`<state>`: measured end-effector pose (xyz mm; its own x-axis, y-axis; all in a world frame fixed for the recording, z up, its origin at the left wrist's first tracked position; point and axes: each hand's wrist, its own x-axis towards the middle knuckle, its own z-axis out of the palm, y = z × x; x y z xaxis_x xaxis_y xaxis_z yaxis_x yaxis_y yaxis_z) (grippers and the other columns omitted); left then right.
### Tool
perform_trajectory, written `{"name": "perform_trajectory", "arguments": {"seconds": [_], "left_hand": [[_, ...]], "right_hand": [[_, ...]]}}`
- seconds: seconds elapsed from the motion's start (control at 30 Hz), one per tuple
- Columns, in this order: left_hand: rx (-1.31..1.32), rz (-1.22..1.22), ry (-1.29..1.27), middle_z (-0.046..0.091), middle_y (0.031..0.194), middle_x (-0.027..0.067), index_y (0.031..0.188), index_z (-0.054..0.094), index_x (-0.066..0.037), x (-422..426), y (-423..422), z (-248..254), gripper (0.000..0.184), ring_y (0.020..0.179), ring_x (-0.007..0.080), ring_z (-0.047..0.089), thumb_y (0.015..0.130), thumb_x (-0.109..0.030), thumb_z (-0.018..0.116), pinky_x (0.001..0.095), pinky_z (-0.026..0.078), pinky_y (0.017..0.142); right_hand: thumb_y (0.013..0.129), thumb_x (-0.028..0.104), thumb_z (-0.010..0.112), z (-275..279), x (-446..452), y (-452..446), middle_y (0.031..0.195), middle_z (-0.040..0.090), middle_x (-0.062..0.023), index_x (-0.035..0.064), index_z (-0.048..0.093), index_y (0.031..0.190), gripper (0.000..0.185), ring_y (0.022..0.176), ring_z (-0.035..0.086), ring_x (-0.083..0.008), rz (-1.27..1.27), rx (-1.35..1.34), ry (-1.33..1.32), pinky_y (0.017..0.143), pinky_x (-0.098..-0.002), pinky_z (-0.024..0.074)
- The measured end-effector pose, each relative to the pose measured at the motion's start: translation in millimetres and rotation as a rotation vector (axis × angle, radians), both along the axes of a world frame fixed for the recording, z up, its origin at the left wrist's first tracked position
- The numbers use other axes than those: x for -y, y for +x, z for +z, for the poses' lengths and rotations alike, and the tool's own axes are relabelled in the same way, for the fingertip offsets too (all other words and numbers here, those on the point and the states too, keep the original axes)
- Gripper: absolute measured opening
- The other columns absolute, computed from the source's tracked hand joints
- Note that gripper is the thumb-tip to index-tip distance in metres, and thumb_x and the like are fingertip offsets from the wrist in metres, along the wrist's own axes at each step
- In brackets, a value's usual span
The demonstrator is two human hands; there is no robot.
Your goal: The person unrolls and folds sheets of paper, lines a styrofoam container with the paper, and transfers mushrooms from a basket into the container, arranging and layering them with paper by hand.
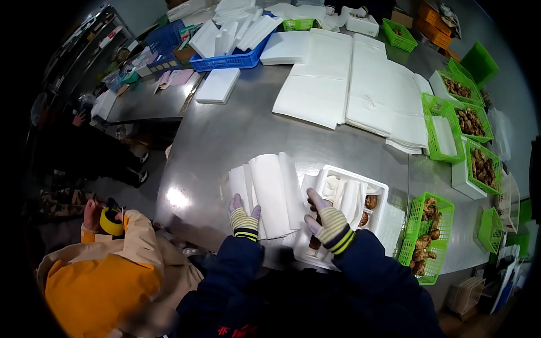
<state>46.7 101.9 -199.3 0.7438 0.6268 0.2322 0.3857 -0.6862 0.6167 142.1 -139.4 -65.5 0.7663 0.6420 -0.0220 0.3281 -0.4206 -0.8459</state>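
Note:
A stack of white paper sheets (271, 194), curled at the sides, lies on the steel table in front of me. My left hand (244, 217), in a striped knit glove, is at the near left edge of this stack, thumb apart from the fingers. To its right stands a white foam box (384, 197) holding brown mushrooms (370, 201) and folded white paper (352, 194). Over the box's left side is my right hand (326, 221), its thumb and fingers apart. Brown mushrooms show beside and below that hand; contact with them is unclear.
A green basket of mushrooms (421, 263) stands right of the box. More green baskets (470, 121) line the right edge. Large white sheets (315, 79) and a blue crate (225, 62) of foam lids lie farther back. A person in an orange garment (101, 293) is at left.

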Motion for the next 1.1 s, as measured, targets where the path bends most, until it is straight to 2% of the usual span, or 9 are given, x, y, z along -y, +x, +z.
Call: {"name": "perform_trajectory", "arguments": {"seconds": [0.07, 0.2, 0.37, 0.47, 0.5, 0.63, 0.7, 0.83, 1.1], "left_hand": [[-0.264, 0.132, 0.057, 0.046, 0.123, 0.0207, 0.125, 0.045, -0.003, -7, -6, -12, 0.070, 0.115, 0.0371, 0.041, 0.069, -0.034, 0.075, 0.0446, 0.034, 0.099], [-0.441, 0.214, -0.243, 0.063, 0.102, 0.0119, 0.095, 0.068, -0.009, -14, 3, 3, 0.036, 0.099, 0.0301, 0.057, 0.073, -0.038, 0.069, 0.0398, 0.044, 0.089], [-0.275, 0.223, -0.411, 0.065, 0.079, 0.0116, 0.087, 0.069, -0.005, -31, -10, -21, 0.026, 0.072, 0.0246, 0.062, 0.077, -0.028, 0.064, 0.0360, 0.049, 0.070], [-0.085, 0.250, -0.643, 0.063, 0.070, 0.0072, 0.088, 0.067, -0.003, -35, -15, -17, 0.026, 0.062, 0.0160, 0.056, 0.078, -0.026, 0.065, 0.0309, 0.046, 0.060], [0.036, 0.257, -0.752, 0.061, 0.067, 0.0041, 0.088, 0.067, -0.002, -38, -15, -17, 0.026, 0.059, 0.0109, 0.052, 0.078, -0.026, 0.066, 0.0279, 0.043, 0.056], [0.353, 0.190, -0.953, 0.058, 0.071, -0.0021, 0.087, 0.065, 0.001, -25, 2, 46, 0.016, 0.061, 0.0045, 0.046, 0.080, -0.014, 0.066, 0.0201, 0.041, 0.056], [0.397, 0.103, -0.984, 0.059, 0.072, -0.0021, 0.087, 0.065, 0.000, -19, 12, 97, 0.014, 0.062, 0.0043, 0.047, 0.081, -0.012, 0.066, 0.0192, 0.041, 0.057], [0.554, -0.116, -1.094, 0.060, 0.075, -0.0022, 0.087, 0.065, -0.002, -15, 42, 160, 0.010, 0.065, 0.0046, 0.051, 0.080, -0.008, 0.066, 0.0180, 0.044, 0.062], [0.677, -0.485, -1.037, 0.062, 0.107, 0.0116, 0.087, 0.064, 0.004, -3, 78, 259, 0.017, 0.083, 0.0101, 0.056, 0.079, -0.010, 0.068, 0.0218, 0.046, 0.073]], "right_hand": [[0.076, 0.017, 0.064, -28, -40, 24, 0.131, 0.039, -0.0265, 0.0043, 0.022, 0.139, 0.077, 0.116, 0.046, -0.0366, 0.024, 0.077, -0.062, 0.098, -0.0390, 0.0386], [0.073, 0.025, 0.070, -40, -98, 50, 0.142, 0.021, -0.0267, 0.0112, 0.008, 0.143, 0.094, 0.119, 0.041, -0.0461, -0.113, -0.093, -0.634, 0.100, -0.0426, 0.0379], [0.079, 0.018, 0.064, -96, -114, 84, 0.136, 0.038, -0.0224, 0.0144, 0.010, 0.144, 0.085, 0.116, 0.050, -0.0291, -0.084, -0.417, -0.845, 0.098, -0.0386, 0.0409], [0.071, 0.007, 0.066, -105, -93, 82, 0.090, 0.058, -0.0132, 0.0106, 0.034, 0.136, 0.072, 0.079, 0.056, -0.0235, -0.267, -0.096, -0.288, 0.074, -0.0341, 0.0470], [0.069, 0.004, 0.067, -81, -84, 83, 0.077, 0.055, -0.0069, 0.0090, 0.037, 0.135, 0.072, 0.067, 0.050, -0.0167, -0.260, -0.131, -0.134, 0.065, -0.0305, 0.0457], [0.072, 0.000, 0.063, -50, -71, 96, 0.075, 0.052, -0.0012, 0.0025, 0.038, 0.134, 0.067, 0.066, 0.051, -0.0097, -0.291, -0.311, 0.381, 0.064, -0.0242, 0.0460], [0.073, -0.001, 0.063, 16, -65, 90, 0.080, 0.057, -0.0047, 0.0008, 0.037, 0.135, 0.067, 0.072, 0.056, -0.0114, -0.257, -0.466, 0.501, 0.068, -0.0245, 0.0480], [0.075, -0.001, 0.061, 76, -50, 87, 0.089, 0.061, -0.0073, -0.0020, 0.034, 0.135, 0.066, 0.079, 0.058, -0.0118, -0.151, -0.417, 0.628, 0.076, -0.0248, 0.0475], [0.076, -0.001, 0.061, 124, -41, 85, 0.085, 0.056, -0.0030, 0.0013, 0.039, 0.133, 0.062, 0.074, 0.053, -0.0080, -0.135, -0.334, 0.663, 0.071, -0.0211, 0.0458]]}}
